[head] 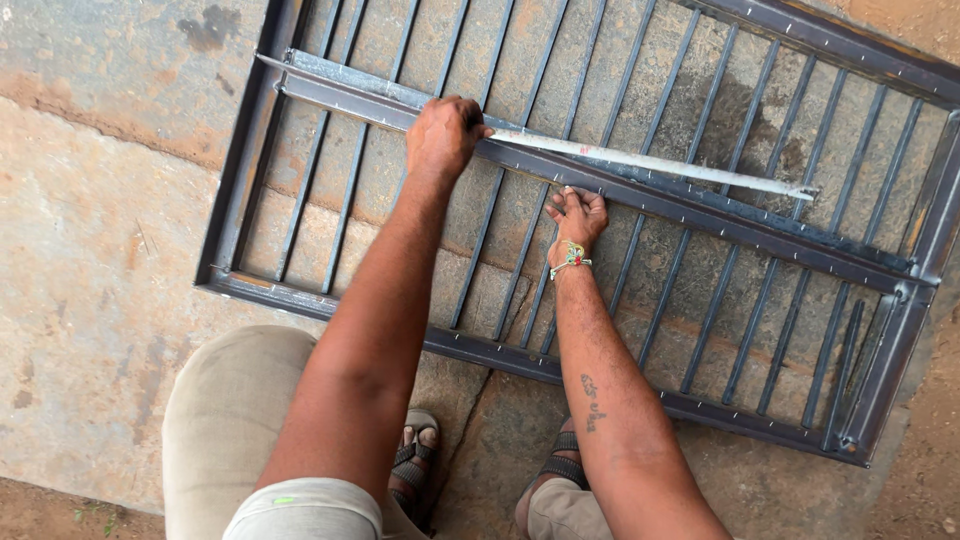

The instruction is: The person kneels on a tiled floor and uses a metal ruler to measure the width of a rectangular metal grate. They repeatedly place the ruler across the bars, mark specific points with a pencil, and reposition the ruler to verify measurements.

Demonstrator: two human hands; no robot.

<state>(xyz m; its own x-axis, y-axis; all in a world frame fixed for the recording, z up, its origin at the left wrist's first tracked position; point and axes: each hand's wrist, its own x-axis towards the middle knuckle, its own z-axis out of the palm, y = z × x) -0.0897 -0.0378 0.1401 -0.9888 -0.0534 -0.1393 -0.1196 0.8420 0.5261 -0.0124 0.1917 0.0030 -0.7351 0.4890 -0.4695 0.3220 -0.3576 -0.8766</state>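
Observation:
A dark steel grille frame (240, 170) with many thin vertical bars lies flat on the concrete ground. Across its middle runs a long steel channel bar (700, 215). A pale extended tape measure blade (650, 160) lies along that bar. My left hand (445, 135) is closed over the tape's case and presses it on the bar. My right hand (577, 215) rests fingertips on the bar just below the blade, a thread band around its wrist.
Rough concrete (90, 260) surrounds the frame, with bare dirt (930, 470) at the right and bottom edges. My knees and sandalled feet (420, 455) sit just in front of the frame's near rail (480, 350).

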